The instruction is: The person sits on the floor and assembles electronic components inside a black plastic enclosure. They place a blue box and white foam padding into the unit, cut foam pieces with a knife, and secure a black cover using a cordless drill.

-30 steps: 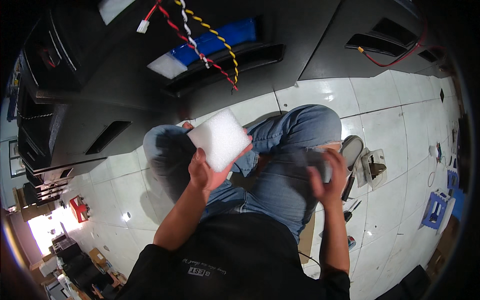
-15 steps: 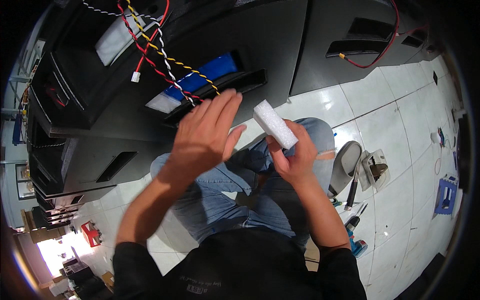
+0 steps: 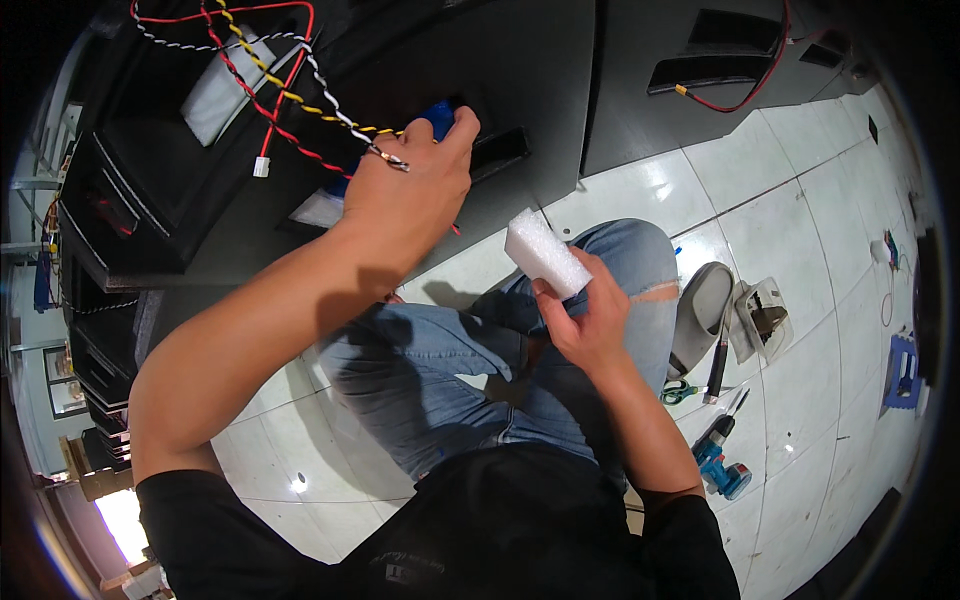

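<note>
The right hand [image 3: 595, 325] grasps a white, grainy, rectangular foam block [image 3: 545, 255] above blue denim trousers [image 3: 400, 350]. The left hand's [image 3: 415, 195] fingers curl at a matte-black cabinet's [image 3: 545, 85] slot containing a smooth blue pack [image 3: 439, 115]; their grip cannot be determined.

The left hand [image 3: 415, 190] is near the top middle, in front of the box [image 3: 540, 75]. Wires [image 3: 255, 97] hang at the upper left, and one end crosses over that hand. The foam block [image 3: 544, 254] is in the right hand [image 3: 592, 320], just right of the middle. Farther right, on the floor [image 3: 800, 510], sit a slipper [image 3: 700, 318], scissors [image 3: 678, 394] below it, then a drill [image 3: 718, 462]
</note>
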Demonstrator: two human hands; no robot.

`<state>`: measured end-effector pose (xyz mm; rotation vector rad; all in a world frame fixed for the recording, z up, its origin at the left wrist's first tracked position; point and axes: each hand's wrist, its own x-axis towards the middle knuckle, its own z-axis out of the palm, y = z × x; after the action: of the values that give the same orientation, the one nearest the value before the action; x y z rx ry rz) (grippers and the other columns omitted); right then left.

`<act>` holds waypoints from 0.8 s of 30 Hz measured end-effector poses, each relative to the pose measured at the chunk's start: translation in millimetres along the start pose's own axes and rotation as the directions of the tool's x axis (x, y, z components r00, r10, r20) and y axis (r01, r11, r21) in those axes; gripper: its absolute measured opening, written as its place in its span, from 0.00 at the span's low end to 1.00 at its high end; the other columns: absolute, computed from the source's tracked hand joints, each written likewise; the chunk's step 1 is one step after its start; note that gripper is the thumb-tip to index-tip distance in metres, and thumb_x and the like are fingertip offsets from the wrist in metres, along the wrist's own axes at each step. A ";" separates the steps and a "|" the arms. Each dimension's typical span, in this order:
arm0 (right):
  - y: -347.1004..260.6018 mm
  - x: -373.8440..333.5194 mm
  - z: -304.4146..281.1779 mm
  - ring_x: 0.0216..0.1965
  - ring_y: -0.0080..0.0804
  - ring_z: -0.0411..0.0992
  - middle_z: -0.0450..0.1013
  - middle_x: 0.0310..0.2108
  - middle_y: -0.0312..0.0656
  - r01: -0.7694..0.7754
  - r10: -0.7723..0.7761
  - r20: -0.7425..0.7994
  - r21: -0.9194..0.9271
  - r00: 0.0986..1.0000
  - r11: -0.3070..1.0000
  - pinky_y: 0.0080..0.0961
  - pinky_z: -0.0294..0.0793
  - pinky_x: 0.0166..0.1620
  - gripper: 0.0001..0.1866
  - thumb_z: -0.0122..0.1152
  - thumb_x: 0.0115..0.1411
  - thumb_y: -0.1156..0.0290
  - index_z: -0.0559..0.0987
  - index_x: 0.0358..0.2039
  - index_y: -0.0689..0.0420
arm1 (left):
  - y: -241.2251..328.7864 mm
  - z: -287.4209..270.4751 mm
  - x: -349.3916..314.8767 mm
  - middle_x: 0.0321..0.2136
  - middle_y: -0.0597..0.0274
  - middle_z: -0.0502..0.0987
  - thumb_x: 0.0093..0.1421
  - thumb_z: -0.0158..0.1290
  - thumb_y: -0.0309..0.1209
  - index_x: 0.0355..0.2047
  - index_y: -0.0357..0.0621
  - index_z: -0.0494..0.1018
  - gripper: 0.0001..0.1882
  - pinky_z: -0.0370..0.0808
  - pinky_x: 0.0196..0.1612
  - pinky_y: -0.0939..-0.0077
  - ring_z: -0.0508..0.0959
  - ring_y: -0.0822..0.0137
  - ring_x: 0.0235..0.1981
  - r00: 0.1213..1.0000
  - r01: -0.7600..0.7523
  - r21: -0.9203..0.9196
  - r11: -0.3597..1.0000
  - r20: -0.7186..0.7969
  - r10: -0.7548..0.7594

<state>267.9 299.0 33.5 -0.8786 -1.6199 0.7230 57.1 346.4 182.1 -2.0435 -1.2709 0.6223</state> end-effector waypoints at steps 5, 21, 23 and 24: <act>1.6 2.0 -4.7 0.35 0.48 0.79 0.79 0.38 0.51 -0.016 0.016 -0.004 -0.030 1.000 0.999 0.33 0.77 0.39 0.19 0.72 0.53 0.76 0.79 0.45 0.64 | -6.6 -3.3 0.5 0.54 0.66 0.71 0.57 0.56 0.32 0.53 0.41 0.78 0.22 0.80 0.36 0.76 0.76 0.70 0.38 0.998 -0.050 -0.013 0.999 -0.022 0.050; 9.2 48.2 10.3 0.38 0.48 0.80 0.79 0.39 0.52 0.070 -0.074 -0.107 -0.042 0.991 0.997 0.33 0.79 0.40 0.21 0.72 0.55 0.73 0.78 0.48 0.63 | 4.9 -19.1 -20.4 0.52 0.63 0.72 0.61 0.54 0.36 0.51 0.42 0.78 0.20 0.75 0.51 0.64 0.73 0.66 0.45 0.980 -0.189 -0.026 0.982 -0.069 0.187; 8.2 62.5 13.8 0.39 0.47 0.81 0.80 0.40 0.51 0.101 -0.105 -0.126 -0.042 0.986 0.994 0.32 0.79 0.40 0.21 0.73 0.56 0.72 0.78 0.49 0.62 | 3.1 -21.9 -20.0 0.52 0.63 0.72 0.61 0.54 0.36 0.52 0.43 0.78 0.20 0.74 0.52 0.62 0.72 0.66 0.45 0.974 -0.207 -0.026 0.978 -0.103 0.203; 9.0 69.2 17.0 0.38 0.46 0.81 0.80 0.40 0.50 0.125 -0.128 -0.134 -0.032 0.983 0.992 0.32 0.79 0.40 0.21 0.73 0.56 0.72 0.78 0.49 0.62 | 2.7 -22.8 -20.5 0.51 0.63 0.72 0.61 0.54 0.36 0.51 0.43 0.78 0.19 0.74 0.52 0.61 0.72 0.66 0.45 0.971 -0.218 -0.030 0.975 -0.109 0.214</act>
<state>244.4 362.0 58.8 -0.8162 -1.5503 0.5452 65.6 320.7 196.7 -2.2373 -1.0167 0.5808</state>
